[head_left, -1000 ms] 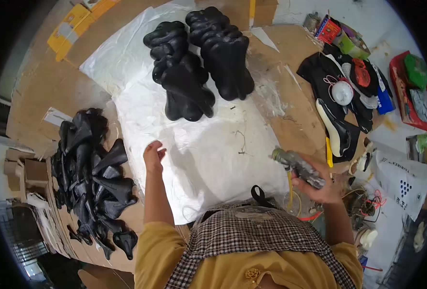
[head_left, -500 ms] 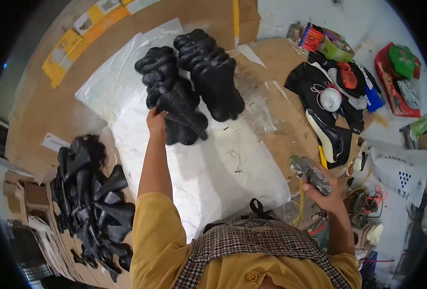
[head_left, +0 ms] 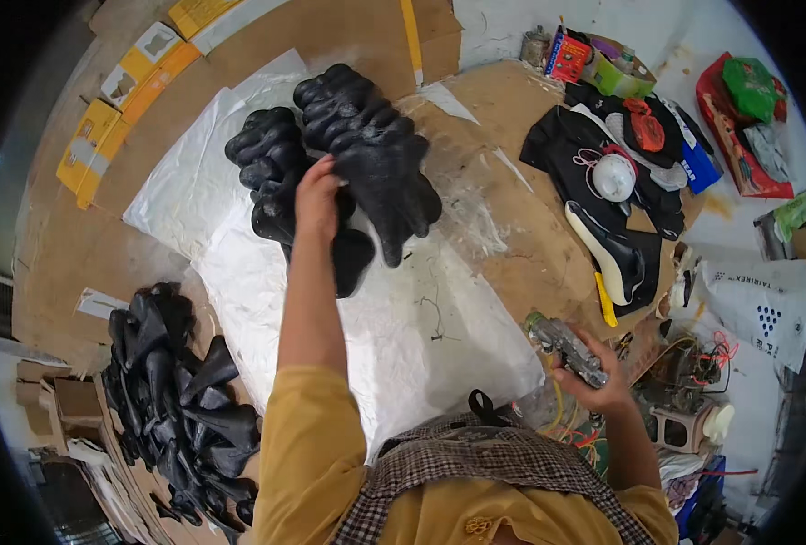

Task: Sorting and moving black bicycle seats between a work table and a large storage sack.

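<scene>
Two rows of overlapping glossy black moulded pieces lie on a white sheet: the left row point(head_left: 262, 159) and the right row point(head_left: 344, 95). My left hand point(head_left: 316, 200) pinches the edge of one black moulded piece point(head_left: 380, 186), which flares out over the near end of the right row. Its fingertips are partly hidden behind the piece. At the right, my right hand point(head_left: 600, 381) is closed around a grimy grey hand tool point(head_left: 573, 350) with a greenish end. The tool is held above the sheet's right edge.
A heap of black pieces point(head_left: 171, 391) lies at the left. On the right, a white-and-black shoe sole point(head_left: 603, 250) rests on black cloth, with a yellow-handled tool point(head_left: 605, 300) beside it. A yellow hose point(head_left: 557, 404), wires and a printed white bag point(head_left: 757, 304) are nearby.
My left hand has moved up and right, carrying the black moulded piece from the left row to over the right row. My right hand still holds the hand tool, slightly lower and further left.
</scene>
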Action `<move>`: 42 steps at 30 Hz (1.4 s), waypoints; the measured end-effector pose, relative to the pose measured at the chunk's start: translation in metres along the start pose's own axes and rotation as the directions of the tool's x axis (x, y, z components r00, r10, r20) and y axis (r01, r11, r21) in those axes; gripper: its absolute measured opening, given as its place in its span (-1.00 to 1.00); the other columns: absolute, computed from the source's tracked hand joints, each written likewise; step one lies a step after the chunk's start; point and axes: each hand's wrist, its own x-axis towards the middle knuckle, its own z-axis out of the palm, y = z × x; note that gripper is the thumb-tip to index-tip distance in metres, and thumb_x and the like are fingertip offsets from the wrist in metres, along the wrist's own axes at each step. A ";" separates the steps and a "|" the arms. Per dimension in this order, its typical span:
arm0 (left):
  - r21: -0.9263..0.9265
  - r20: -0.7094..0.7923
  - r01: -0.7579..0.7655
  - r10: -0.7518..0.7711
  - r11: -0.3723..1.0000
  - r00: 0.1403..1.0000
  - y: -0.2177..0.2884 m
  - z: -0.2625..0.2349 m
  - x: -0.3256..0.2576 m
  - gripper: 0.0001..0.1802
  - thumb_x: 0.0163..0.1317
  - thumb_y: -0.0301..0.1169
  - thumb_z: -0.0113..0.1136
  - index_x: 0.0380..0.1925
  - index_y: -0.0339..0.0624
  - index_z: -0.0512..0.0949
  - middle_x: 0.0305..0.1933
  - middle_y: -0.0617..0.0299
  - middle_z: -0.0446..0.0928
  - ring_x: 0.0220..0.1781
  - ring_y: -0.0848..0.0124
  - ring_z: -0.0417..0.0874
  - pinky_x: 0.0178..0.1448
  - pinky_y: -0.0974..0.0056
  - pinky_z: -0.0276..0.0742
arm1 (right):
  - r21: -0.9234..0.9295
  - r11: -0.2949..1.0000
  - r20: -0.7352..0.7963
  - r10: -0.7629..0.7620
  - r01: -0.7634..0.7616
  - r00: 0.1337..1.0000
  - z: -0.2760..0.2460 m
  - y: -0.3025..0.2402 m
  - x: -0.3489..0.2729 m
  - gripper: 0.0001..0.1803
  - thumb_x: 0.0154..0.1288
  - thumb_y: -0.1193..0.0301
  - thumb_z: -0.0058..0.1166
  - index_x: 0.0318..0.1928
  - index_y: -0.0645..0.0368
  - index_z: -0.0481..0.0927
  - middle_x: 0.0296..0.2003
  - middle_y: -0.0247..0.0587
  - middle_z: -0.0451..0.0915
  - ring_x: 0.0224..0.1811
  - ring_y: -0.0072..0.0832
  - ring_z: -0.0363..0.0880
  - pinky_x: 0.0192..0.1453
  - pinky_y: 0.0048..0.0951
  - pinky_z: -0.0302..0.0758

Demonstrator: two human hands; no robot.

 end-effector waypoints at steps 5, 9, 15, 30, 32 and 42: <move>0.188 -0.076 0.018 -0.003 0.982 0.997 -0.034 0.023 -0.004 -0.77 -0.10 -0.63 0.08 -0.35 -0.26 0.50 -0.37 0.30 0.46 -0.29 0.49 0.47 -0.14 0.48 0.34 | 0.076 0.994 0.077 -0.081 0.075 0.994 0.007 0.010 0.002 -0.39 0.02 0.55 0.18 0.13 0.32 0.31 -0.31 -0.36 0.49 -0.25 -0.67 0.43 -0.13 -0.58 0.38; 0.295 -0.051 -0.136 0.158 0.946 0.986 0.017 0.025 -0.055 -0.77 -0.08 -0.64 0.05 -0.34 -0.27 0.49 -0.41 0.34 0.44 -0.34 0.53 0.43 -0.20 0.49 0.33 | 0.077 0.997 0.213 -0.016 0.000 0.977 0.008 0.032 0.010 -0.39 0.02 0.54 0.20 0.14 0.29 0.32 -0.30 -0.36 0.50 -0.25 -0.68 0.42 -0.15 -0.60 0.38; -0.209 -0.478 -0.433 0.295 0.877 0.827 0.163 -0.173 -0.141 -0.72 0.18 -0.34 0.08 -0.15 -0.26 0.42 -0.11 0.09 0.46 -0.01 0.24 0.45 0.11 0.15 0.38 | 0.063 0.987 0.237 -0.157 0.146 0.959 0.023 -0.024 0.021 -0.41 0.03 0.55 0.18 0.13 0.27 0.33 -0.31 -0.32 0.51 -0.28 -0.67 0.43 -0.18 -0.61 0.39; 0.256 -0.463 0.216 -0.077 0.942 0.883 -0.066 -0.116 -0.095 -0.56 -0.04 -0.66 0.03 -0.06 -0.30 0.40 -0.16 0.21 0.49 -0.20 0.40 0.51 -0.04 0.40 0.38 | -0.176 0.964 -0.017 -0.204 0.198 0.979 -0.001 -0.014 0.004 -0.42 0.01 0.51 0.19 0.09 0.35 0.34 -0.40 -0.28 0.53 -0.34 -0.62 0.48 -0.21 -0.59 0.41; 0.294 -0.394 0.147 -0.020 0.944 0.919 -0.077 -0.126 -0.098 -0.62 -0.05 -0.67 0.03 -0.14 -0.30 0.43 -0.21 0.23 0.50 -0.18 0.41 0.50 -0.03 0.40 0.37 | -0.090 0.955 -0.035 -0.285 0.281 0.958 0.001 -0.045 0.003 -0.42 0.02 0.50 0.19 0.09 0.39 0.33 -0.42 -0.27 0.53 -0.36 -0.62 0.48 -0.23 -0.59 0.41; -0.215 0.004 0.131 -0.133 0.968 0.991 -0.014 -0.028 -0.084 -0.59 0.06 -0.69 -0.04 -0.02 -0.34 0.41 0.08 0.19 0.43 0.09 0.34 0.41 0.25 0.30 0.22 | -0.187 0.958 -0.035 -0.226 0.216 0.973 -0.020 0.010 -0.001 -0.44 0.02 0.51 0.19 0.08 0.33 0.35 -0.35 -0.25 0.53 -0.34 -0.61 0.47 -0.25 -0.58 0.41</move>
